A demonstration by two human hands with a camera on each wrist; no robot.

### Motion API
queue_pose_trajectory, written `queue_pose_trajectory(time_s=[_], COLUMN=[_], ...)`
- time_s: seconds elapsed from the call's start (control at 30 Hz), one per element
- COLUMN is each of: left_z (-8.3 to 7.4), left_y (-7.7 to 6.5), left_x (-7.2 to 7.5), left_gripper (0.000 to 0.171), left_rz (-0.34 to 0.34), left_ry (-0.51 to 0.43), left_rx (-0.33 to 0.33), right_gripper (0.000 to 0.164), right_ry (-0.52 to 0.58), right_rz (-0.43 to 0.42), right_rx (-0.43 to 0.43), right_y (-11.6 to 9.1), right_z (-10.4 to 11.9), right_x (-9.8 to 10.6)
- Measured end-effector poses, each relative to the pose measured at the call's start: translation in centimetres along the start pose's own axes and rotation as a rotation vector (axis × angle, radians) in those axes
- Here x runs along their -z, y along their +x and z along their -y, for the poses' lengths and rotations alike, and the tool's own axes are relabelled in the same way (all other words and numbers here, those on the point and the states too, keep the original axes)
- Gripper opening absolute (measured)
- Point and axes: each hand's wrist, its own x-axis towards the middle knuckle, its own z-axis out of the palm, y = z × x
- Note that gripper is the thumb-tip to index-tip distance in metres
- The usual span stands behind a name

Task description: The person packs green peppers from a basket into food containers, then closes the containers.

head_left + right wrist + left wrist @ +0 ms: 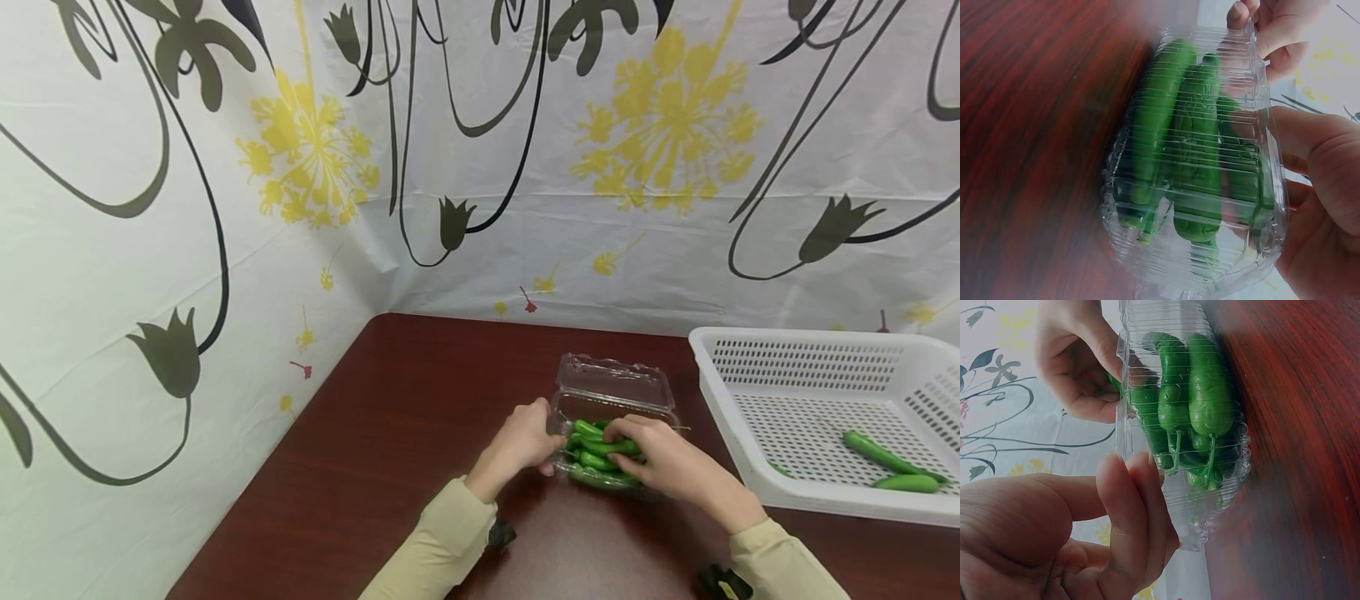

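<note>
A clear plastic clamshell container (617,385) stands on the table with its hinged lid raised at the back. Several green peppers (1210,394) lie inside, visible through the ribbed wall. At the container's left end, my left hand (522,437) pinches the rim between thumb and curled fingers. My right hand (663,461) reaches over the right side, thumb and fingers around a green pepper (619,447) on top of the pile. In the right wrist view, the container wall (1235,284) partly blurs the peppers and the right fingertips.
To the right stands a white perforated plastic basket (738,442) with a few green peppers (885,454) in it. The dark red-brown table (420,400) extends left of the container. A white flower-patterned sheet (480,167) hangs behind and along the left.
</note>
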Motion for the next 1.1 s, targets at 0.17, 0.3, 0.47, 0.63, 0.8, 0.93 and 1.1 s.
queue_pose_trajectory(time_s=[0.17,0.3,0.47,0.63,0.8,0.93,1.1], left_z=[-0.03,-0.03,-0.01,0.03,0.02,0.01,0.0], left_y=[-0.06,-0.09,-0.11,-0.1,-0.09,-0.02,-0.05], left_x=[0.02,0.02,-0.02,-0.06,-0.05,-0.03,0.02], left_gripper=[0.024,0.024,0.023,0.023,0.024,0.024,0.024], left_rz=[0.005,0.006,0.0,0.001,0.003,0.003,0.005], left_ry=[-0.021,-0.027,-0.025,-0.029,-0.021,-0.011,-0.02], left_rx=[0.007,0.005,-0.005,-0.005,-0.003,-0.005,-0.005], right_gripper=[0.02,0.021,0.022,0.022,0.02,0.019,0.018], right_ry=[0.003,0.001,-0.013,-0.021,-0.04,-0.07,-0.092], right_rz=[0.004,0.009,-0.005,0.0,0.033,0.039,0.062], right_rx=[0.001,0.003,0.014,-0.008,-0.083,-0.12,-0.141], right_y=[-0.04,-0.06,-0.11,-0.26,-0.4,-0.41,-0.45], right_z=[-0.05,-0.08,-0.19,-0.16,0.05,0.12,0.16], right_x=[-0.02,-0.01,0.0,0.02,0.06,0.09,0.12])
